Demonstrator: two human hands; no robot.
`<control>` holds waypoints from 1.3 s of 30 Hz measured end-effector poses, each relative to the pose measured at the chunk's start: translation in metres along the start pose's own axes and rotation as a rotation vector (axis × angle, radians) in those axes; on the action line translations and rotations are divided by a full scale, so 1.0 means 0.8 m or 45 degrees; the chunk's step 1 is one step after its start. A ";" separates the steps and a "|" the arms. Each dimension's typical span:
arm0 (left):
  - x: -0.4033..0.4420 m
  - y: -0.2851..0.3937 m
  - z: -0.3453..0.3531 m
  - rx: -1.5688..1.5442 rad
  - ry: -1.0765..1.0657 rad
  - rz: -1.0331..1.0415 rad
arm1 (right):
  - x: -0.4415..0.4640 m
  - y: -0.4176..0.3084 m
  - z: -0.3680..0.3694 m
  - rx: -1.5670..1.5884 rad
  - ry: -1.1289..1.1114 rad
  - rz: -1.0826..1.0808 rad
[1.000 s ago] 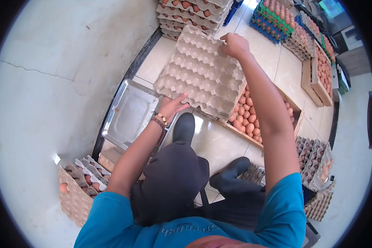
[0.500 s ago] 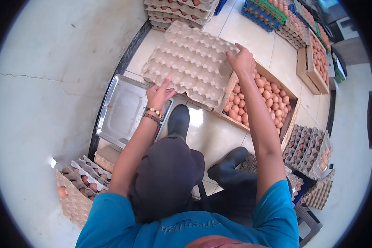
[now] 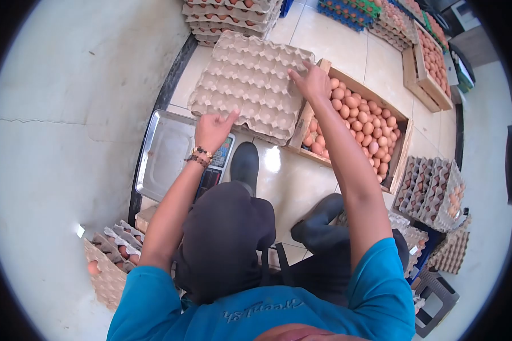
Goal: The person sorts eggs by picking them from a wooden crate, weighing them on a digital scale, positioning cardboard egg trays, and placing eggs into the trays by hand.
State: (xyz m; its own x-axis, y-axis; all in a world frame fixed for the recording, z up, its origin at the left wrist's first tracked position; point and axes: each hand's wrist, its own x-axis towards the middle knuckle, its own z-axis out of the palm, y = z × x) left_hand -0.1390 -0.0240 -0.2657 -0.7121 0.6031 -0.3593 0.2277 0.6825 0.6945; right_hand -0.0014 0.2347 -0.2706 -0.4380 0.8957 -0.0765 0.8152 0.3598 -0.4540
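Note:
An egg tray of grey-brown pulp, with no eggs in its cups, lies between my two hands. My left hand holds its near left edge, thumb on top and the other fingers curled. My right hand grips the right edge, thumb and fingers at the rim. Right beside the tray is a wooden crate of loose brown eggs, partly behind my right forearm. A scale with a metal pan and a display sits to the left, partly behind my left arm.
Stacked egg trays stand at the top by the wall. Another wooden crate of eggs and green and blue trays are at the upper right. More filled trays are at the right and at the lower left. A grey stool is at the lower right.
The tray has come down lower and flatter, clear of the crate, so more eggs show. Both hands stay at its edges, and my left hand's fingers are more curled. The view has shifted.

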 end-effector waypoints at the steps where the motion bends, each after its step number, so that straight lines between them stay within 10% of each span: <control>1: 0.002 0.013 -0.003 0.178 0.084 0.150 | 0.002 -0.001 -0.001 -0.011 -0.007 -0.014; 7: 0.105 0.043 0.026 0.799 0.350 0.845 | -0.005 0.001 -0.014 0.055 -0.017 0.047; 11: 0.131 0.035 0.057 1.040 0.281 0.715 | -0.002 0.055 0.042 0.698 0.403 0.175; 17: 0.128 0.034 0.060 1.046 0.277 0.677 | -0.035 0.101 0.027 2.229 0.128 0.953; 20: 0.127 0.033 0.058 1.067 0.272 0.697 | -0.065 0.079 0.006 2.422 0.041 0.787; 39: 0.102 0.059 0.096 0.959 0.127 0.941 | -0.128 0.078 0.016 2.103 0.070 0.501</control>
State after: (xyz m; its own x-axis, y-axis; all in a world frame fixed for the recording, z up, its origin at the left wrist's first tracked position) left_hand -0.1352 0.0891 -0.3099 -0.2723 0.9596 0.0709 0.9550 0.2606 0.1416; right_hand 0.0898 0.1620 -0.3022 -0.2790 0.8778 -0.3895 -0.3868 -0.4739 -0.7911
